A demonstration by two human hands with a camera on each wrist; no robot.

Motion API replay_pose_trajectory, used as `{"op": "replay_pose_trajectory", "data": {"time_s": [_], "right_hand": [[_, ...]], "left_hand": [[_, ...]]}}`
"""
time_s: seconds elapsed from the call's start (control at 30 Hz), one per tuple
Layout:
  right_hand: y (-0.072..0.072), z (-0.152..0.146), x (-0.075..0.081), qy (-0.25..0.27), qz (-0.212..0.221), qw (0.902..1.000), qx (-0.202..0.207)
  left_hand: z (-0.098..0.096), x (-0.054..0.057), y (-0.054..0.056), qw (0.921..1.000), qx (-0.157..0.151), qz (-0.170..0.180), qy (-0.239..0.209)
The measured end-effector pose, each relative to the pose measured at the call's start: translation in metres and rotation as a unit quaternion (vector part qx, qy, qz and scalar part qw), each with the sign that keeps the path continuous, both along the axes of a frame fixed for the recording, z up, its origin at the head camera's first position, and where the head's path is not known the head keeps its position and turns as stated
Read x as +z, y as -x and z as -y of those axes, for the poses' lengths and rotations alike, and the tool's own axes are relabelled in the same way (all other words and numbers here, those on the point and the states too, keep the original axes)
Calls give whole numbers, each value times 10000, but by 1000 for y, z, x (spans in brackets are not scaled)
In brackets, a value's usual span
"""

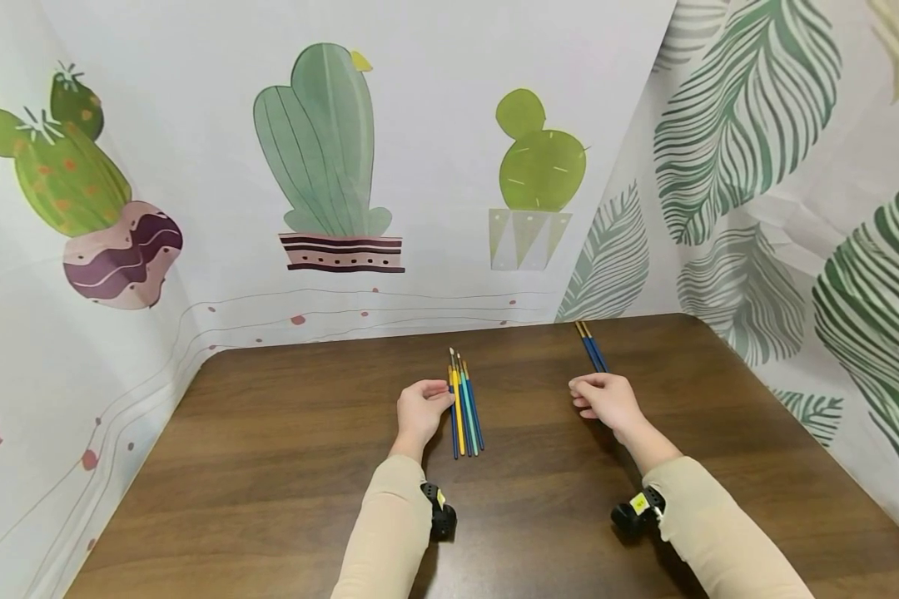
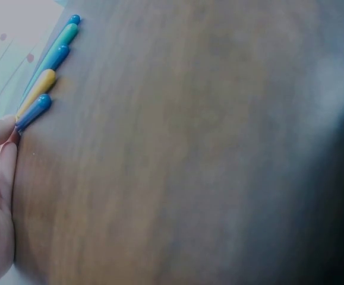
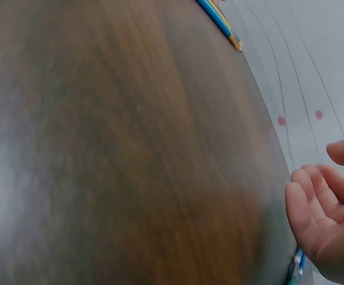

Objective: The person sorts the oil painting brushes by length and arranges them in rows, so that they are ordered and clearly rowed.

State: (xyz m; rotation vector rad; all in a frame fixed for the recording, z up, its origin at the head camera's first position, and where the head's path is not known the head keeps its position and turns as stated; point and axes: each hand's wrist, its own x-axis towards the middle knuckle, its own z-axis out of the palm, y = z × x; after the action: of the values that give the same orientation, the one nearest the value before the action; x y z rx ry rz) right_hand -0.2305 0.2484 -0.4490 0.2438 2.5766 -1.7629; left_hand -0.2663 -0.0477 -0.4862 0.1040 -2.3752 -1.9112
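Note:
Several slim paintbrushes (image 1: 468, 412) with blue, yellow and teal handles lie side by side on the table, bristles away from me. At their left edge is my left hand (image 1: 421, 408), its thumb and index finger pinching the leftmost blue paintbrush (image 2: 36, 110). The rounded handle ends show in a slanting row in the left wrist view. Further right, two blue paintbrushes (image 1: 593, 348) lie near the table's back edge, their lower ends hidden by my right hand (image 1: 603, 401). Its fingers curve loosely, and the right wrist view shows nothing between them.
The brown wooden table (image 1: 292, 466) meets a wall covering (image 1: 449, 183) printed with cacti and leaves. Both sleeved forearms reach in from the front, each with a small black wrist camera (image 1: 442, 520) strapped on.

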Motion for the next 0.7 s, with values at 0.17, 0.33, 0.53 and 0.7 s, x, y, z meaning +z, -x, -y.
{"op": "replay_pose_trajectory", "data": {"time_s": [0.17,0.33,0.53,0.7], "right_hand": [[4,8,-1,52,-15,9999,106],[8,17,-3,129,16,9998,142],[13,28,-4,306,36,9993,199],[16,37,-5,511,48,9983,261]], "left_hand": [[0,0,0,10000,19,-5,1],[0,-1,0,10000,17,-11,-1],[0,-1,0,10000,-1,-28,17],[0,-1,0,10000,-17,-40,12]]}}
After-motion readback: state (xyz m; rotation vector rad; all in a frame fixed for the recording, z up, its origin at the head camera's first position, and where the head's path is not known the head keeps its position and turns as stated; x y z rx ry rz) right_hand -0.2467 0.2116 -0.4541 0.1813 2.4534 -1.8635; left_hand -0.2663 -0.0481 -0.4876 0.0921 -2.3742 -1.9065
